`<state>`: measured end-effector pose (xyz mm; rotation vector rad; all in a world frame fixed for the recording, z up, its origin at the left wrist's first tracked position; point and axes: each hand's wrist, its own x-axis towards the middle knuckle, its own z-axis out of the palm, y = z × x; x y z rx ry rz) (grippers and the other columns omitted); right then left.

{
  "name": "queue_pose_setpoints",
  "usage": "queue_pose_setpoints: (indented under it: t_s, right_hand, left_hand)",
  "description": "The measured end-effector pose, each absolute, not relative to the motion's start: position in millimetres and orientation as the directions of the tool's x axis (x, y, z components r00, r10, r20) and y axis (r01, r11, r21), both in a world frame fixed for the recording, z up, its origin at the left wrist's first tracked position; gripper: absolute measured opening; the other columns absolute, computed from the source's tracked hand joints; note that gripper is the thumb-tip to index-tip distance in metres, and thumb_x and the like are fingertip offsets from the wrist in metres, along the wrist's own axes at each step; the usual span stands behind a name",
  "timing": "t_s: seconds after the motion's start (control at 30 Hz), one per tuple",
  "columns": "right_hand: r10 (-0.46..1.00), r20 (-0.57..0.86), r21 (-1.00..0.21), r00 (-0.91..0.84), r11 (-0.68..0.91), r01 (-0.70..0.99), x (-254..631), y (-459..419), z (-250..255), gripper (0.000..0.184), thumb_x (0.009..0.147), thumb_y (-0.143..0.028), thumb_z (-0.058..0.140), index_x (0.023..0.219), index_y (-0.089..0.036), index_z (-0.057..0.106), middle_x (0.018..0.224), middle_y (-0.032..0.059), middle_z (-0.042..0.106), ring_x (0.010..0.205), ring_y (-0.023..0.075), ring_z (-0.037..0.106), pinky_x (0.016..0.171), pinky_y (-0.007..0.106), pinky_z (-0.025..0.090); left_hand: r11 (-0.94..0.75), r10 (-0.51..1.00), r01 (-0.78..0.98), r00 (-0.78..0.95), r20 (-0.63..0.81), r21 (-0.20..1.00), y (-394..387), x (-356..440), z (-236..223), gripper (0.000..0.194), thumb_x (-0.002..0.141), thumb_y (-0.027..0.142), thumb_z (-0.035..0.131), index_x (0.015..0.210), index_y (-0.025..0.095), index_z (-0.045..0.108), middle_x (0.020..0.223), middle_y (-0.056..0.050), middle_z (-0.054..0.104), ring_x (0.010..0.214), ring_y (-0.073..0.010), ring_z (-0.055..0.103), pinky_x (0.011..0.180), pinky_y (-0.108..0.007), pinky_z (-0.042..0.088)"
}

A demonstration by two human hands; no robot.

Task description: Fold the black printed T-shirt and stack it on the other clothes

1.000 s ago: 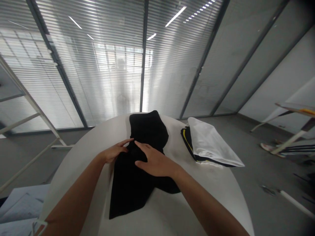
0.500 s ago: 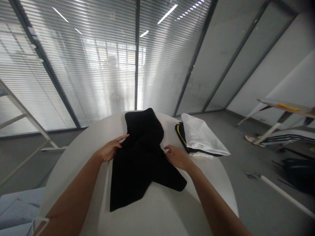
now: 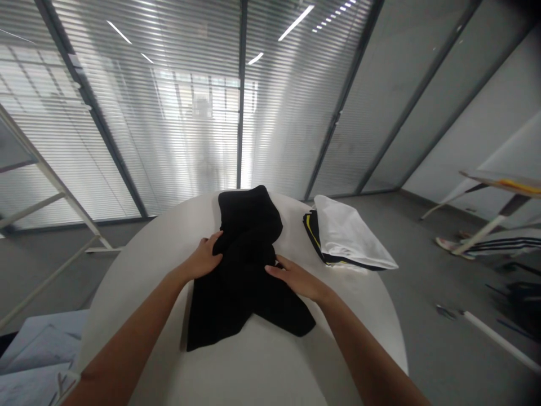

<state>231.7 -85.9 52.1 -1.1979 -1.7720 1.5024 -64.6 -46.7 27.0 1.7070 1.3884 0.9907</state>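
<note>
Spread and flat, the left hand (image 3: pixel 203 258) is pressed onto the upper left edge of a crumpled black cloth garment (image 3: pixel 243 282), while the right hand (image 3: pixel 296 282) is laid on its right side with the fingers (image 3: pixel 274 270) held close together; no pinch is seen in either grip. Between the hands, only a narrow stretch of black fabric is left showing. The garment is placed near the middle of a round white tabletop (image 3: pixel 135 316), with its long axis running from the far rim toward the wearer of the camera. Its narrow far end is set close to the far rim, and its near end is split into two tails, one pointing down and to the left, the other out to the right. Open tabletop is left before the near edge and along the left side. To the right, a gap separates the garment from a folded white garment (image 3: pixel 349 234), which is stacked on a dark garment with yellow trim (image 3: pixel 311 228). Beyond the tabletop, a grey floor (image 3: pixel 406 237) is bounded by glass partitions with slatted blinds (image 3: pixel 169 113). A white rod (image 3: pixel 499 338) is lying on the floor at right.
</note>
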Motion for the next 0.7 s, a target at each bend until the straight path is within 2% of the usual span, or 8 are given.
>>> queue_pose_setpoints:
  t_s: [0.1, 0.17, 0.23, 0.33, 0.4, 0.5, 0.6, 0.7]
  right_hand:
    - [0.875, -0.066, -0.976, -0.479, 0.044, 0.215, 230, -84, 48, 0.058, 0.085, -0.042, 0.064, 0.138, -0.024, 0.049, 0.131, 0.0063, 0.061, 0.117, 0.024, 0.059, 0.104, 0.043, 0.043]
    - [0.903, -0.076, -0.978, -0.424, 0.015, 0.208, 230, -81, 46, 0.057, 0.083, -0.04, 0.065, 0.135, -0.022, 0.051, 0.127, 0.0067, 0.064, 0.115, 0.0244, 0.06, 0.104, 0.043, 0.043]
    - [0.937, -0.122, -0.971, -0.326, -0.045, 0.234, 232, -76, 47, 0.055, 0.082, -0.041, 0.065, 0.132, -0.021, 0.054, 0.123, 0.0074, 0.067, 0.113, 0.0257, 0.062, 0.103, 0.043, 0.044]
    - [0.975, -0.156, -0.947, -0.161, -0.101, 0.304, 237, -69, 51, 0.049, 0.081, -0.044, 0.064, 0.124, -0.021, 0.061, 0.119, 0.0066, 0.068, 0.114, 0.0274, 0.061, 0.104, 0.045, 0.042]
    - [0.984, -0.157, -0.939, -0.084, -0.123, 0.322, 241, -64, 54, 0.04, 0.079, -0.043, 0.064, 0.113, -0.022, 0.067, 0.115, 0.006, 0.07, 0.115, 0.0281, 0.06, 0.106, 0.045, 0.04]
    - [0.982, -0.184, -0.958, -0.031, -0.172, 0.23, 245, -59, 53, 0.035, 0.076, -0.042, 0.065, 0.103, -0.02, 0.07, 0.108, 0.0061, 0.072, 0.112, 0.0281, 0.062, 0.105, 0.044, 0.041]
    - [0.972, -0.225, -0.974, -0.063, -0.223, 0.039, 242, -60, 51, 0.042, 0.072, -0.041, 0.067, 0.108, -0.018, 0.068, 0.104, 0.0064, 0.072, 0.105, 0.0272, 0.065, 0.101, 0.042, 0.044]
    - [0.956, -0.254, -0.955, -0.147, -0.272, -0.115, 235, -68, 50, 0.059, 0.069, -0.033, 0.068, 0.125, -0.017, 0.058, 0.1, 0.0061, 0.073, 0.098, 0.0267, 0.068, 0.093, 0.041, 0.05]
  left_hand:
    - [-0.182, 0.969, 0.716, 0.012, 0.248, 0.674, -64, -55, 32, 0.059, 0.072, 0.024, 0.065, 0.13, 0.02, 0.057, 0.125, -0.016, 0.051, 0.124, -0.039, 0.041, 0.107, -0.053, 0.024]
    - [-0.176, 0.958, 0.764, -0.012, 0.286, 0.621, -78, -53, 34, 0.046, 0.076, 0.027, 0.062, 0.122, 0.021, 0.061, 0.107, -0.013, 0.057, 0.116, -0.0371, 0.046, 0.104, -0.052, 0.027]
    - [-0.214, 0.974, 0.681, 0.094, 0.206, 0.7, -91, -52, 34, 0.039, 0.081, 0.031, 0.059, 0.119, 0.023, 0.06, 0.082, -0.006, 0.058, 0.095, -0.0304, 0.055, 0.095, -0.045, 0.034]
    - [-0.245, 0.93, 0.495, 0.364, 0.057, 0.834, -108, -49, 33, 0.056, 0.082, 0.036, 0.062, 0.136, 0.025, 0.05, 0.067, 0.001, 0.055, 0.065, -0.0214, 0.053, 0.076, -0.036, 0.04]
    - [-0.267, 0.899, 0.436, 0.433, 0.059, 0.86, -117, -43, 32, 0.077, 0.077, 0.037, 0.068, 0.147, 0.027, 0.038, 0.075, 0.0, 0.06, 0.066, -0.0208, 0.054, 0.074, -0.034, 0.041]
    - [-0.319, 0.891, 0.428, 0.441, 0.113, 0.845, -123, -30, 31, 0.097, 0.068, 0.037, 0.077, 0.153, 0.03, 0.03, 0.097, -0.006, 0.065, 0.088, -0.0274, 0.06, 0.089, -0.038, 0.04]
    - [-0.327, 0.895, 0.474, 0.433, 0.107, 0.817, -120, -24, 26, 0.099, 0.064, 0.041, 0.081, 0.151, 0.032, 0.035, 0.117, -0.01, 0.063, 0.113, -0.0359, 0.053, 0.107, -0.049, 0.026]
    - [-0.316, 0.905, 0.483, 0.411, 0.106, 0.817, -113, -25, 19, 0.089, 0.068, 0.043, 0.078, 0.148, 0.035, 0.04, 0.134, -0.012, 0.056, 0.129, -0.041, 0.041, 0.113, -0.057, 0.01]
